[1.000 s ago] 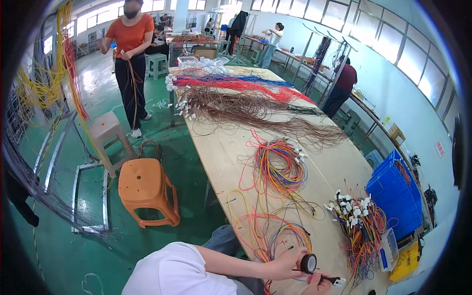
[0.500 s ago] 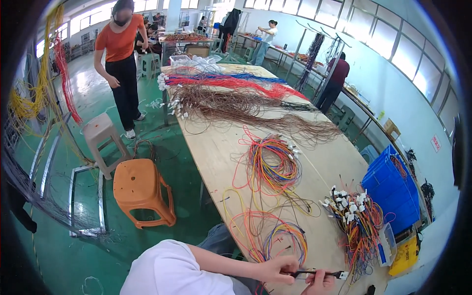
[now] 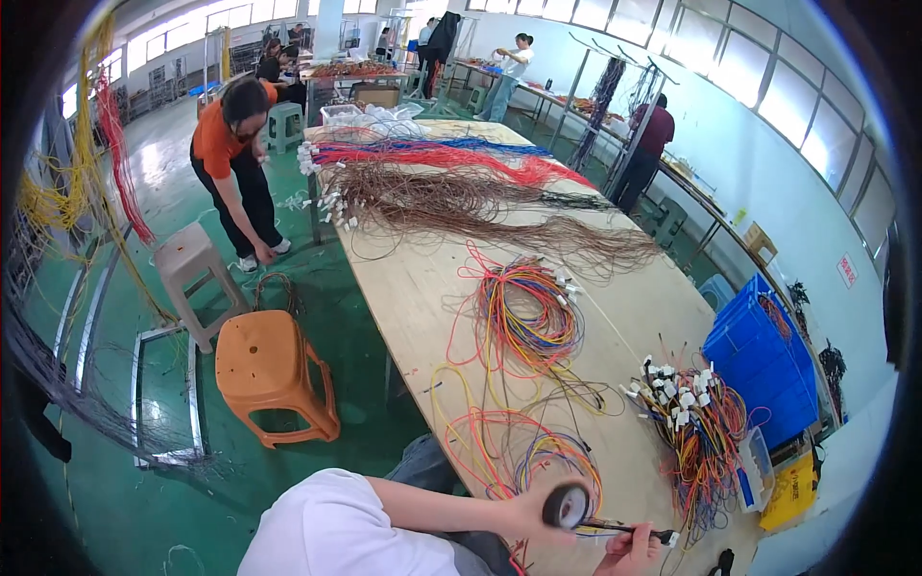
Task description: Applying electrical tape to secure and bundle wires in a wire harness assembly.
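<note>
At the table's near edge my left hand is closed on a roll of black tape. A dark strand runs from the roll toward my right hand. Pinched in my right hand is a black-wrapped wire end with a pale connector at its tip; the grip itself is partly cut off by the lower edge. Just beyond my left hand lies a loose coil of coloured wires. To the right of my hands is a thick bundle of wires with white connectors.
Another coloured wire coil and brown wires lie farther up the wooden table. Blue bins and a clear box stand right. An orange stool is left; a person in orange bends beyond it.
My left hand has turned so that the tape roll shows; the right hand has hardly moved. The person in orange, upright before, has bent down toward the floor.
</note>
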Action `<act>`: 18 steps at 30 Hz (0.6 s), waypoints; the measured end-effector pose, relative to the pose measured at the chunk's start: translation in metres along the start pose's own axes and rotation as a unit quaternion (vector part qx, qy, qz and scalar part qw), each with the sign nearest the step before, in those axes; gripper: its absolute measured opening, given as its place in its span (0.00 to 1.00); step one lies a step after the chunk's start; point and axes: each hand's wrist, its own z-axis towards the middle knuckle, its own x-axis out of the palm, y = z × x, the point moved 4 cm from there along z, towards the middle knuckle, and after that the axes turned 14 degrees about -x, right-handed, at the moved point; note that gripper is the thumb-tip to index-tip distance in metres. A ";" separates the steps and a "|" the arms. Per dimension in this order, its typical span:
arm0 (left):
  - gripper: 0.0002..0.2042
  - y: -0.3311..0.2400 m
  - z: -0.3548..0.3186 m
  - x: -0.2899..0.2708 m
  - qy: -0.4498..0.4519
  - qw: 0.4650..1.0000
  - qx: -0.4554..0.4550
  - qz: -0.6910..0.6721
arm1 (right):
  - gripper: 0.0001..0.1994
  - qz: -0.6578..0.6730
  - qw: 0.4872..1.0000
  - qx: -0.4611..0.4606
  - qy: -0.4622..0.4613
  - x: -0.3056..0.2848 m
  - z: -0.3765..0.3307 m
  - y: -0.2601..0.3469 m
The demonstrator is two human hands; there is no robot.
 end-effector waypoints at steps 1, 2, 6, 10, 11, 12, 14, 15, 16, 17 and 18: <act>0.27 -0.006 -0.004 0.005 0.066 0.989 0.103 0.077 | 0.10 0.001 1.000 0.000 0.001 -0.003 0.002 0.001; 0.24 -0.008 -0.006 0.009 0.135 0.976 0.151 0.081 | 0.10 -0.015 1.000 -0.017 0.021 -0.003 0.003 0.003; 0.19 0.034 0.002 0.014 0.062 0.996 -0.056 0.023 | 0.10 -0.192 0.970 -0.098 0.108 0.008 -0.006 0.014; 0.27 0.027 0.018 0.010 -0.151 0.959 0.063 0.231 | 0.10 -0.222 0.957 -0.136 0.129 0.021 -0.018 0.020; 0.32 0.034 0.021 0.008 -0.132 0.966 0.050 0.216 | 0.10 -0.222 0.957 -0.137 0.131 0.020 -0.018 0.019; 0.32 0.028 0.023 0.007 -0.129 0.967 0.051 0.215 | 0.10 -0.201 0.961 -0.135 0.131 0.017 -0.015 0.017; 0.32 0.030 0.021 0.013 0.103 0.966 -0.228 -0.057 | 0.09 -0.181 0.966 -0.134 0.129 0.014 -0.011 0.016; 0.29 0.034 0.018 0.013 0.137 0.944 -0.237 -0.186 | 0.08 -0.092 0.988 -0.081 0.090 0.013 -0.010 0.014; 0.26 0.038 0.017 0.009 0.139 0.925 -0.256 -0.244 | 0.07 -0.002 0.998 -0.027 0.050 0.011 -0.009 0.011; 0.24 0.041 0.015 0.006 0.140 0.902 -0.274 -0.301 | 0.08 0.015 0.999 -0.001 0.043 0.003 -0.006 0.004; 0.22 0.038 0.015 0.002 0.121 0.898 -0.257 -0.335 | 0.08 0.031 0.999 0.007 0.005 -0.002 0.000 0.001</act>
